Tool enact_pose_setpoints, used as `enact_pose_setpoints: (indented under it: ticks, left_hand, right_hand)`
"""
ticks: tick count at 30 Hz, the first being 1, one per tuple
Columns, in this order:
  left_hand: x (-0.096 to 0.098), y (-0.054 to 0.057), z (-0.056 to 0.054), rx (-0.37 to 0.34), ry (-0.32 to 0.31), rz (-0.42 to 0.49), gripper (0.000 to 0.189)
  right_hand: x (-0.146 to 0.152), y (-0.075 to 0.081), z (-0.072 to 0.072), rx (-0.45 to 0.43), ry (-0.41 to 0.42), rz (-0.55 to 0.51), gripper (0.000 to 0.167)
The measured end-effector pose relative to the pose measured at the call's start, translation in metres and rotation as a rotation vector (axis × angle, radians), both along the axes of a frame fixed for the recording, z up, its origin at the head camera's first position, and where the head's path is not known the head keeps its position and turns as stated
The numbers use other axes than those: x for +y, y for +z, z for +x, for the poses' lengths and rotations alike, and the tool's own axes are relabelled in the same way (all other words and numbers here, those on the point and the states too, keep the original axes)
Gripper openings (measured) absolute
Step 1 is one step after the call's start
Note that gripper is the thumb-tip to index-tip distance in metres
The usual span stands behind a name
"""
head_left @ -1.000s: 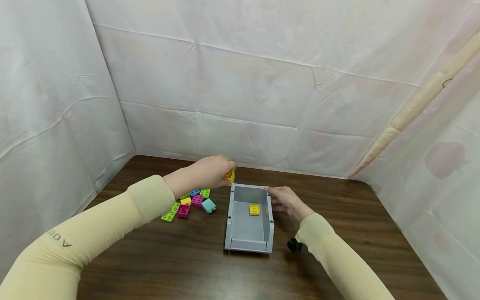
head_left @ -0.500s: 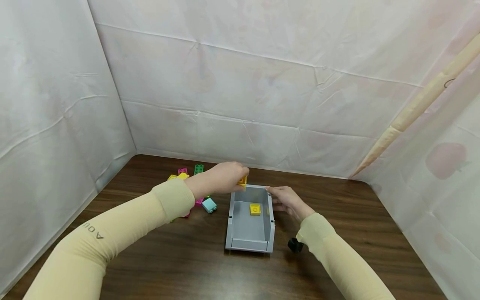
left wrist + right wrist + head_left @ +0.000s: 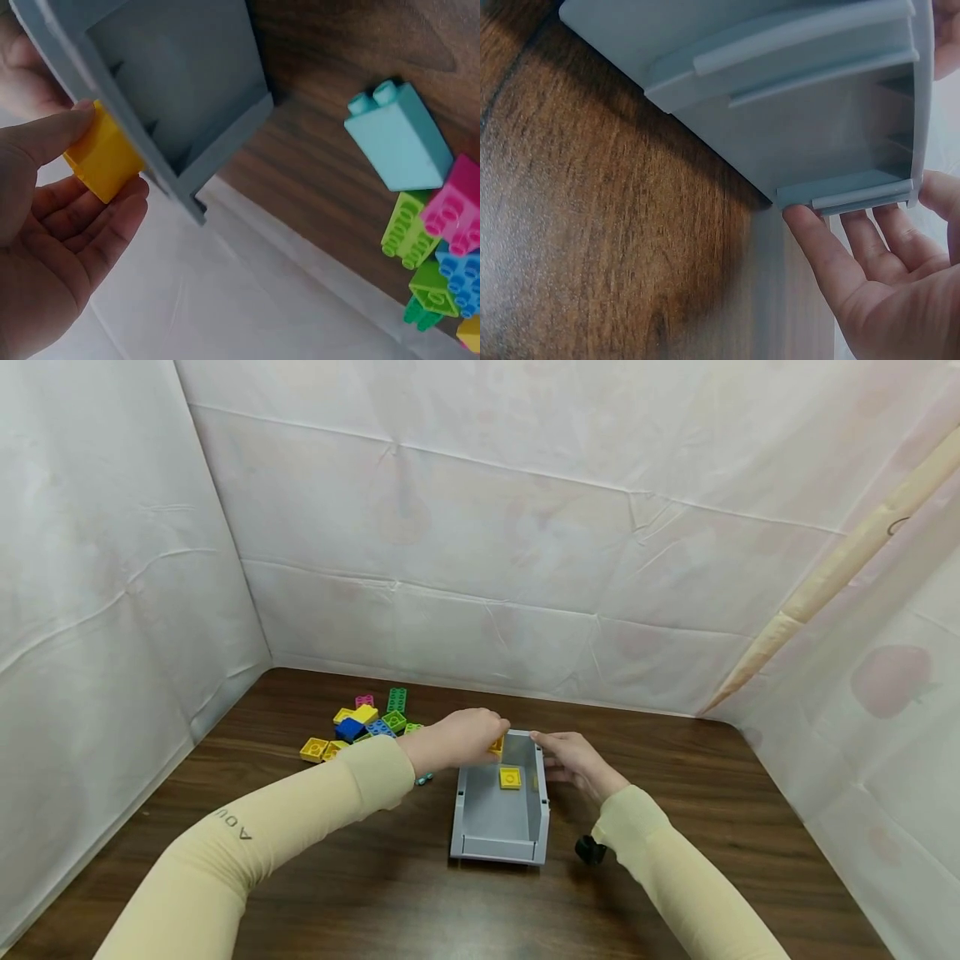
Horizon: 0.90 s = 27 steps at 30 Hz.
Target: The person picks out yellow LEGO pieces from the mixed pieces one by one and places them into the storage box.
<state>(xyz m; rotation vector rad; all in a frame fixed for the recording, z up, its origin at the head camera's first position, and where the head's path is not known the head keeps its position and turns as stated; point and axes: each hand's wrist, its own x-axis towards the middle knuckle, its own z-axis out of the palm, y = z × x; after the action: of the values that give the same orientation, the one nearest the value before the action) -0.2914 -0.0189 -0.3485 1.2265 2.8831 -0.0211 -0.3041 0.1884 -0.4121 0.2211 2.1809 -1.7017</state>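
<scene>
My left hand (image 3: 463,737) pinches a yellow building brick (image 3: 105,154) over the far left part of a grey storage bin (image 3: 491,827). In the left wrist view the thumb lies on one side of the brick, with the fingers around its other side, close to the bin's rim. Inside the bin, a flat yellow brick (image 3: 510,778) lies on the floor. My right hand (image 3: 576,764) holds the bin at its far right corner, thumb on the rim and fingers against the outside. The right wrist view shows those fingertips (image 3: 799,214) touching the bin's edge.
Left of the bin lies a loose pile of bricks, among them a dark blue brick (image 3: 349,729), a green brick (image 3: 397,699) and a light blue brick (image 3: 401,139). A black object (image 3: 590,850) is by the right sleeve. White curtains (image 3: 480,635) enclose the brown table (image 3: 360,893).
My left hand has moved right and nearer with the yellow brick, from beside the bin's far left corner to over the bin. More of the pile now shows. The right hand stays put.
</scene>
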Motion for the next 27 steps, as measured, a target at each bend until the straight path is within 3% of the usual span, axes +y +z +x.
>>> enact_pose_setpoints:
  ticks: [10, 27]
  left_hand:
    - [0.01, -0.018, 0.001, -0.058, -0.006, -0.053, 0.031]
    - [0.021, -0.037, 0.002, -0.056, 0.037, -0.131, 0.029]
  right_hand:
    - [0.0, 0.002, 0.002, -0.002, 0.01, 0.002, 0.043]
    - [0.0, 0.001, 0.002, -0.004, -0.006, 0.018, 0.046]
